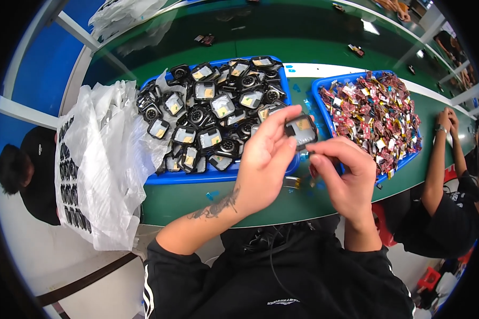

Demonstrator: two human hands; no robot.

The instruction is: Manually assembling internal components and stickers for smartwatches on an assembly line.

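My left hand [266, 165] is closed around the edge of a black smartwatch case [303, 131], its screen side facing up with a pale and tan panel. Against the lower right corner of that case, my right hand [351, 175] is pinched, thumb and forefinger together. A small dark reddish piece shows under the right fingers, too small to name for certain. Behind my left hand, a blue tray [197, 178] is heaped with similar watch cases [222, 106]. Right of my hands, another blue tray [324, 109] is piled with small red circuit boards [372, 114] and bits of cable.
White plastic sheeting [109, 159] with rows of dark watch shapes hangs over the table's left end. Small blue scraps [212, 195] lie on the green table [170, 207]. A conveyor [282, 34] with scattered parts runs behind. Co-workers sit at left [40, 175] and right [444, 207].
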